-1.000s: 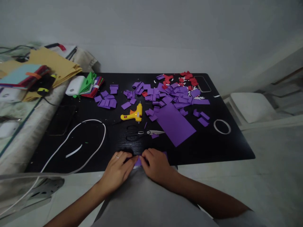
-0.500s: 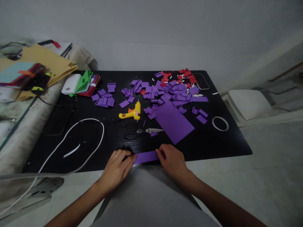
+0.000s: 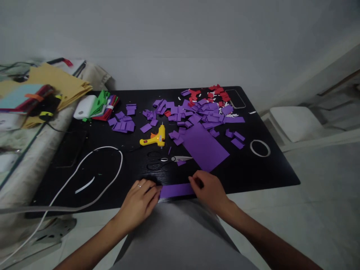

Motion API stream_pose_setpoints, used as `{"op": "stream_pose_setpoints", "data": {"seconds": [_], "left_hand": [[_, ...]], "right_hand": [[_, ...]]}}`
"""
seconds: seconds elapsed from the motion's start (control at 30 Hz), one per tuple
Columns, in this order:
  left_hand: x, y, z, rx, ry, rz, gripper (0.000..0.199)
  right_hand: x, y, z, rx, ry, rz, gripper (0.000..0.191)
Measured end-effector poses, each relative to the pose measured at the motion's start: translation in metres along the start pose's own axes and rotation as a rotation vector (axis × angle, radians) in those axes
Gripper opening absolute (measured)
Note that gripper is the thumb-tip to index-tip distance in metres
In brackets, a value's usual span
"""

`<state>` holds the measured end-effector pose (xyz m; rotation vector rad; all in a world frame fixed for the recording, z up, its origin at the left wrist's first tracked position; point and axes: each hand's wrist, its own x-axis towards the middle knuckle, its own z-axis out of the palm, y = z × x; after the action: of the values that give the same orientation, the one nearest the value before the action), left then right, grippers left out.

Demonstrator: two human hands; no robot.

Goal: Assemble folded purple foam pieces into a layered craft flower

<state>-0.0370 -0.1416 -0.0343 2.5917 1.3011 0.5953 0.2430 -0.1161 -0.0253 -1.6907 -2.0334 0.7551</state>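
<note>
Purple paper strip (image 3: 177,190): one, lying flat along the near edge of the black bench (image 3: 253,174), long side roughly parallel to that edge and just beside it.

Left hand (image 3: 140,200): ring on one finger; thumb and forefinger pinching the strip's left end.

Right hand (image 3: 210,191): curled, thumb and forefinger tips together at the strip's right end; whether they grip the paper cannot be told. Its knuckles stand just beside the near corner of the purple sheet (image 3: 205,146), leaving little room beyond.

Scissors (image 3: 182,158): one pair, black-handled, beyond the strip, blades pointing right towards the sheet's left edge. A band of dark bench top separates scissors from strip.

Glue gun (image 3: 156,138): yellow, orange trigger, on its side, just beyond the scissors, nozzle towards the far edge.

Cut purple pieces (image 3: 208,112): many, heaped beyond the sheet, some folded; smaller groups to left and right.

Red scraps (image 3: 222,93): near the far right corner, mixed with white bits.

White ring (image 3: 260,156): flat, near the bench's right edge. Open dark surface runs from it to the near right corner.

White cable (image 3: 104,147): looped, left of the left hand, hanging over the near edge.
</note>
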Motion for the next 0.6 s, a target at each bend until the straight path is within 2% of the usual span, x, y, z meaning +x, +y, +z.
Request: {"op": "stream_pose_setpoints", "data": {"seconds": [0.07, 0.17, 0.27, 0.33, 0.47, 0.6], "left_hand": [[0.007, 0.006, -0.001, 0.001, -0.017, -0.072, 0.018], [0.023, 0.021, 0.003, 0.014, -0.096, -0.234, 0.021], [0.043, 0.037, 0.009, -0.018, -0.335, -0.444, 0.024], [0.055, 0.043, 0.012, -0.018, -0.442, -0.517, 0.024], [0.066, 0.042, 0.009, 0.008, -0.525, -0.545, 0.024], [0.057, 0.028, -0.001, 0.021, -0.553, -0.536, 0.025]], "right_hand": [[0.001, -0.011, 0.010, 0.048, -0.071, -0.078, 0.024], [0.001, -0.022, 0.022, 0.006, -0.165, -0.065, 0.014], [0.001, -0.026, 0.025, -0.048, -0.231, -0.041, 0.010], [0.002, -0.026, 0.024, -0.072, -0.261, -0.023, 0.011], [0.002, -0.025, 0.021, -0.073, -0.270, 0.005, 0.011], [0.001, -0.026, 0.021, -0.031, -0.254, 0.023, 0.009]]}}
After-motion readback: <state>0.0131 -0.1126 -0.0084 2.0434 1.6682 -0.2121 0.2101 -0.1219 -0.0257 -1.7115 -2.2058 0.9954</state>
